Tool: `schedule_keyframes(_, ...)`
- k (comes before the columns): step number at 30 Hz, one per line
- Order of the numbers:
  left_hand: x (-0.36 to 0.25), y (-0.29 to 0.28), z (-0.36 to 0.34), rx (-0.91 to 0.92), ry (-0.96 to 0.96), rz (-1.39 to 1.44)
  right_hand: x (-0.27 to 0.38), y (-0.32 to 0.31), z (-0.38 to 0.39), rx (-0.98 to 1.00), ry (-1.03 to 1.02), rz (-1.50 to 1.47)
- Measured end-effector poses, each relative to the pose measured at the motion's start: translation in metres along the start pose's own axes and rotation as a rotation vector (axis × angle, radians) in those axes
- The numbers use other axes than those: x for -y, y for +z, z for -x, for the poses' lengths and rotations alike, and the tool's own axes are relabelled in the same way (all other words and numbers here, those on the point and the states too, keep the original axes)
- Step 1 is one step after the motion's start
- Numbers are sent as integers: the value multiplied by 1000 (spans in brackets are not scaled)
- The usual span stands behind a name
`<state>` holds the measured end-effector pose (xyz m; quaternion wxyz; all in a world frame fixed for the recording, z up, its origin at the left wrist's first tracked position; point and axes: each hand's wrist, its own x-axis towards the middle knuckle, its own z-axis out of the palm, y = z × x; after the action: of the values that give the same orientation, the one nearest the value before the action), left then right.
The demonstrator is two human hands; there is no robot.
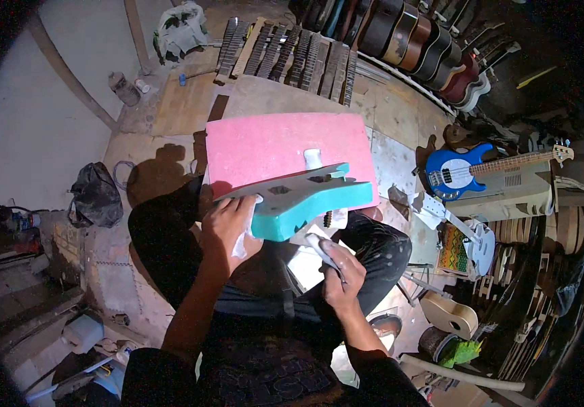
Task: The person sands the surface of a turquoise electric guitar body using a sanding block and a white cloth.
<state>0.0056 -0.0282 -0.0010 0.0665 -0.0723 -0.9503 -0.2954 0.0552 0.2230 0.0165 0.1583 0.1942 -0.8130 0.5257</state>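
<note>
An electric guitar body (312,207) with turquoise sides and a grey top is tilted in front of me, over my lap. Dark cut-outs show in its top. My left hand (227,227) grips its near left end, and something white (241,241) lies against the fingers. Below the body's near edge, my right hand (344,271) is closed round a thin, pale flat piece (322,248) with a white end. Its exact kind is unclear. The white end is close to the turquoise side; whether they touch I cannot tell.
Behind the body lies a pink board (285,139) with a white lump (313,159) on it. Several guitar necks (292,57) are lined up farther off. A blue bass guitar (458,169) lies right; an unfinished acoustic body (449,314) stands lower right. A black plastic bag (95,195) sits left.
</note>
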Motion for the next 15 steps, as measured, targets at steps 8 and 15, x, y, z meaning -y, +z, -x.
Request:
schedule_keyframes(8,7,-4,-13,-5,-29,14,18,47,-26,293,99,133)
schedule_keyframes(15,15,10,-19,-81,-59,6,15,48,-56,268,234,130)
